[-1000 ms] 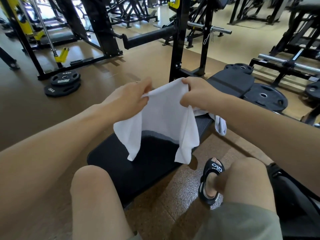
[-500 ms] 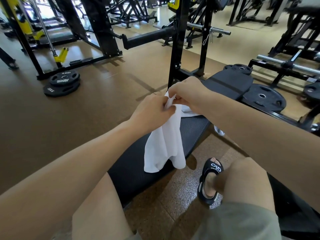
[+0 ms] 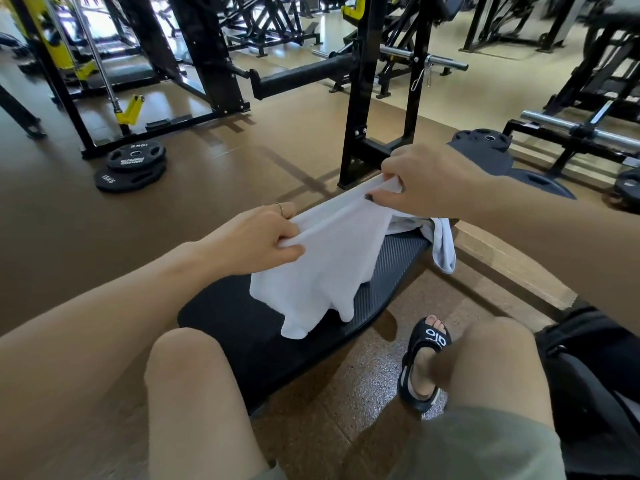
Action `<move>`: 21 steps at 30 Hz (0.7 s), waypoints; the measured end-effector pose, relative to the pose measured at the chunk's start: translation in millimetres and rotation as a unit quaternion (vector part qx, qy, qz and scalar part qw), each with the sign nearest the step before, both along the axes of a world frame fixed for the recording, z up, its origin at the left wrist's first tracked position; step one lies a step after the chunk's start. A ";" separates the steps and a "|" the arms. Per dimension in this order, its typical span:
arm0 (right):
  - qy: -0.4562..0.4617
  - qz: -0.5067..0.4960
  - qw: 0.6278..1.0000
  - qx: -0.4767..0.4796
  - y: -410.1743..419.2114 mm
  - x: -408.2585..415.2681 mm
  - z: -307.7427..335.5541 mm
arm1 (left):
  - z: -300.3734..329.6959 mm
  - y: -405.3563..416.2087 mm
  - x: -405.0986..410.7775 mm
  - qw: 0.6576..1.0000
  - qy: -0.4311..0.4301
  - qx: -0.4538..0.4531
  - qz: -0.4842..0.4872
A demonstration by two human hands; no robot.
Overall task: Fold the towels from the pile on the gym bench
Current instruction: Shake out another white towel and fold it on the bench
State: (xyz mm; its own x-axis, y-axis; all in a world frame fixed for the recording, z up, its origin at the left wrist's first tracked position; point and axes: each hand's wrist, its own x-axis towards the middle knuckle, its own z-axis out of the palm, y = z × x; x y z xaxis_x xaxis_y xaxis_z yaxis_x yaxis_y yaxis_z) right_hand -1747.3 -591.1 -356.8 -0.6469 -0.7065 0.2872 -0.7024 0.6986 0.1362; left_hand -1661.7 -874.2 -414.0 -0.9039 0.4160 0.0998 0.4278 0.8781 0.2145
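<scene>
A white towel (image 3: 325, 268), folded double, hangs over the black gym bench (image 3: 242, 327), its lower edge touching the pad. My left hand (image 3: 256, 237) pinches the nearer end of its top edge. My right hand (image 3: 426, 181) pinches the farther end, held higher. The top edge is stretched between both hands. Behind the held towel, the pile of white towels (image 3: 440, 240) lies on the far part of the bench, with one piece drooping over the right side.
A black rack upright (image 3: 363, 98) stands just beyond the bench. Weight plates (image 3: 135, 164) lie on the brown floor at left, more plates (image 3: 485, 143) at right. My knees and a sandalled foot (image 3: 426, 362) are below. A black bag (image 3: 595, 375) sits at lower right.
The hands had come together, doubling the towel. Now they have moved apart, the left toward me and the right away, stretching the folded top edge.
</scene>
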 end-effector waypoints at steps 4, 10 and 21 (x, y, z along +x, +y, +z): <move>0.016 -0.020 1.000 -0.003 5.8 -4.4 1.8 | -0.9 -19.4 6.2 1.000 -0.009 0.025 0.015; -0.012 -0.105 0.994 -0.011 24.1 -11.7 -14.2 | 2.0 -44.4 8.4 0.997 0.016 0.067 0.037; -0.192 -0.068 0.976 -0.079 -4.6 12.9 -30.8 | 36.6 -4.4 -6.7 0.995 0.009 0.102 -0.010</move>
State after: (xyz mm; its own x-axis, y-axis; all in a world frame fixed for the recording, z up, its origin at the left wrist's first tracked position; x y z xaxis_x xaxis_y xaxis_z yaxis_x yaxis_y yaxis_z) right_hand -1734.5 -595.6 -387.6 -0.8129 -0.5733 0.1029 -0.5799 0.7800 -0.2352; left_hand -1668.5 -878.6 -377.4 -0.8929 0.4028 0.2010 0.4501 0.8081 0.3800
